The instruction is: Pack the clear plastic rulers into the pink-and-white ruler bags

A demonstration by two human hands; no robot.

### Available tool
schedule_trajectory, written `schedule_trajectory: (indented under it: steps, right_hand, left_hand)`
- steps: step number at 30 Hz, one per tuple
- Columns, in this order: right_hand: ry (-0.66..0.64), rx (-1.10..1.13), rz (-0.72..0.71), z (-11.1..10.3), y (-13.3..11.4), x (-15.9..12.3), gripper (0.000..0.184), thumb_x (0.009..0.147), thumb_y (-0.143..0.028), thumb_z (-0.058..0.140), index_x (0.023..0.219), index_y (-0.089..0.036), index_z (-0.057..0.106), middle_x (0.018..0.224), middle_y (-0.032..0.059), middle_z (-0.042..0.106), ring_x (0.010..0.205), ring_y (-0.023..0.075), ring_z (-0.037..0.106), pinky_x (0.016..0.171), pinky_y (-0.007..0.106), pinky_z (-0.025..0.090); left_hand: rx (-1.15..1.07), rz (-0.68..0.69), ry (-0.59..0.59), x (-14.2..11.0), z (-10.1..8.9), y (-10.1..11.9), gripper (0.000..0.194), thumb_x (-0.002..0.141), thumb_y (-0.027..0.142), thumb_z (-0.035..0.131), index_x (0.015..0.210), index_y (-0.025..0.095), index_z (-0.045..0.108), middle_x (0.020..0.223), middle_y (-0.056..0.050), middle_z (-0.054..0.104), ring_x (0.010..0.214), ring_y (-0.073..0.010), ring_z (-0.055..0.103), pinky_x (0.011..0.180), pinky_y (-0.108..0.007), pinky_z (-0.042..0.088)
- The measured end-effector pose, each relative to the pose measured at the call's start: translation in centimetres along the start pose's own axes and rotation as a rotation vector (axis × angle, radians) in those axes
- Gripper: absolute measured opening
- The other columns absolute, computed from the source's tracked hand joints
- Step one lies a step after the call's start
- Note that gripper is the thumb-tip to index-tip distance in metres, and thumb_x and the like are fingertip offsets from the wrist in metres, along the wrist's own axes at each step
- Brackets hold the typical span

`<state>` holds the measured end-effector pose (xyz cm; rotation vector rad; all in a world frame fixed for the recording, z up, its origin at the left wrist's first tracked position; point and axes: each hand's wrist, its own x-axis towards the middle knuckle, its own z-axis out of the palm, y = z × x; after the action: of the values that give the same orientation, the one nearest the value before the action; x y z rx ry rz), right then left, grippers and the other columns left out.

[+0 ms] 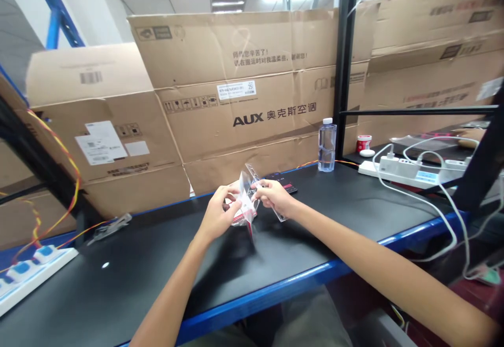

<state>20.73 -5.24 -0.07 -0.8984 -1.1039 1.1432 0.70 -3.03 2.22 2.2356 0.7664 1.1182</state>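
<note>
Both my hands are raised over the black workbench [275, 263], close together at its middle. My left hand [216, 213] grips the lower part of a clear plastic zip bag [246, 200] with something red and white inside. My right hand [273, 197] pinches the bag's other side between thumb and fingers. The bag's contents are partly hidden by my fingers and the glare, so I cannot tell what they are. Just behind my right hand lies a flat black device [285, 186] with red markings.
A water bottle [326, 145] stands at the back of the bench. To the right lie a white power strip [409, 174] with white cables, and a red cup [364, 142]. Another power strip [31, 273] sits at the left, near twisted orange-yellow wires [74, 189]. Flattened AUX cardboard boxes [244, 95] form the back.
</note>
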Motion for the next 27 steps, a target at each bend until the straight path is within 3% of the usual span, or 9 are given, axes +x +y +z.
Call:
schedule_trajectory:
  steps: [3,5,8,12,19,22,25,27]
  right_hand:
    - [-0.029,0.047,-0.003,-0.2,-0.2,0.0,0.032,0.062,-0.016,0.068,0.093,-0.015,0.060,0.059,-0.0013,0.065,0.038,0.0020,0.028,0.039,0.017,0.021]
    - [-0.053,0.077,-0.008,-0.2,-0.3,-0.1,0.034,0.063,-0.017,0.070,0.095,-0.016,0.061,0.064,0.0007,0.068,0.042,0.0041,0.040,0.043,0.017,0.032]
    - [-0.090,0.133,-0.029,0.0,-0.6,-0.6,0.035,0.065,-0.020,0.073,0.098,-0.018,0.060,0.070,0.0009,0.069,0.061,0.0118,0.060,0.062,0.027,0.053]
    - [-0.116,0.191,-0.061,0.3,-1.0,-1.0,0.034,0.066,-0.023,0.077,0.095,-0.020,0.059,0.070,-0.0026,0.065,0.070,0.0142,0.064,0.074,0.037,0.058]
    - [-0.099,0.161,-0.112,0.0,-1.1,-0.8,0.036,0.066,-0.024,0.078,0.097,-0.020,0.060,0.074,-0.0027,0.065,0.072,0.0137,0.064,0.073,0.034,0.059]
    - [-0.100,0.101,-0.117,0.1,-1.0,-0.8,0.037,0.067,-0.027,0.079,0.098,-0.019,0.061,0.075,-0.0011,0.067,0.070,0.0147,0.065,0.064,0.030,0.058]
    - [-0.065,0.029,-0.120,0.3,-0.8,-0.9,0.034,0.071,-0.035,0.078,0.096,-0.018,0.061,0.068,-0.0017,0.064,0.051,0.0095,0.055,0.040,0.017,0.041]
    - [-0.033,-0.010,-0.130,0.3,-0.7,-0.9,0.034,0.072,-0.039,0.077,0.092,-0.018,0.060,0.059,-0.0055,0.057,0.040,0.0051,0.041,0.034,0.015,0.026]
  left_hand:
    - [-0.077,-0.103,0.031,0.1,0.2,-0.3,0.032,0.082,0.032,0.066,0.110,0.019,0.055,0.120,-0.009,0.058,0.096,-0.0188,0.061,0.071,-0.028,0.052]
    - [-0.175,-0.226,0.015,0.1,0.4,-0.4,0.043,0.081,0.038,0.069,0.116,0.020,0.051,0.124,-0.010,0.057,0.099,-0.0200,0.062,0.075,-0.030,0.054]
    - [-0.371,-0.385,-0.084,0.0,0.8,-0.2,0.051,0.087,0.046,0.064,0.126,0.020,0.045,0.121,-0.012,0.063,0.101,-0.0224,0.067,0.083,-0.035,0.055]
    - [-0.645,-0.478,-0.230,-0.4,1.1,0.2,0.054,0.090,0.049,0.061,0.132,0.020,0.043,0.113,-0.011,0.070,0.095,-0.0233,0.073,0.095,-0.041,0.052]
    - [-0.571,-0.480,-0.240,-0.4,1.0,0.2,0.062,0.086,0.046,0.067,0.137,0.021,0.044,0.112,-0.013,0.072,0.094,-0.0283,0.074,0.083,-0.041,0.055]
    - [-0.567,-0.465,-0.253,-0.4,1.0,0.4,0.067,0.084,0.044,0.069,0.140,0.022,0.040,0.115,-0.015,0.071,0.101,-0.0307,0.072,0.079,-0.040,0.056]
    - [-0.492,-0.459,-0.254,-0.5,1.0,0.6,0.074,0.078,0.039,0.075,0.140,0.023,0.037,0.115,-0.014,0.070,0.105,-0.0316,0.070,0.076,-0.037,0.055]
    - [-0.456,-0.455,-0.264,-0.6,1.0,0.6,0.074,0.077,0.037,0.075,0.140,0.023,0.038,0.112,-0.013,0.071,0.104,-0.0312,0.070,0.073,-0.035,0.055]
